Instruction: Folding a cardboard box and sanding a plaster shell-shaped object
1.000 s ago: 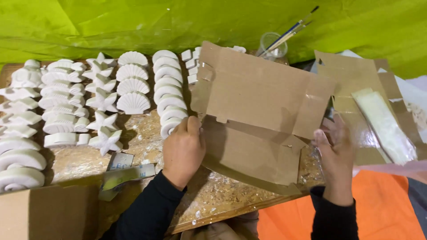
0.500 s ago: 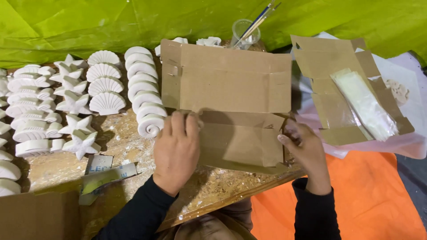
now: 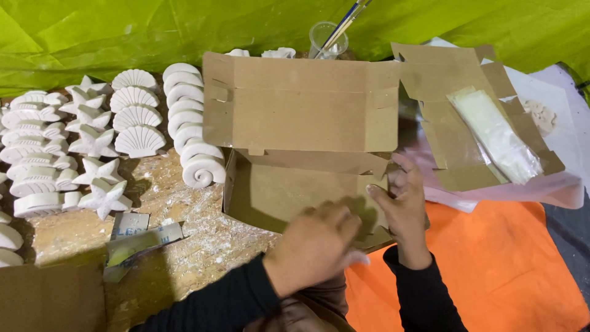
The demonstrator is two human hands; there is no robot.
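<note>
Fingers (image 3: 393, 184) of my right hand (image 3: 402, 209) pinch the right wall of the open cardboard box (image 3: 295, 154) on the dusty bench, left hand (image 3: 316, 246) loosely curled over its front edge (blurred), so mid-fold; next needs the front flap tucked square.

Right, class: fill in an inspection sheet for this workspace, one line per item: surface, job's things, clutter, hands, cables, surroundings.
Surface: wooden board, dusted with white powder.
Job's things: open cardboard box, lid flap upright.
Clutter: rows of white plaster shells and stars; flattened carton holding a plastic bag; brushes in a clear cup.
Hands: left hand blurred over the box front; right hand on its right edge.
Cables: nothing seen.
Surroundings: green sheet, orange cloth.
</note>
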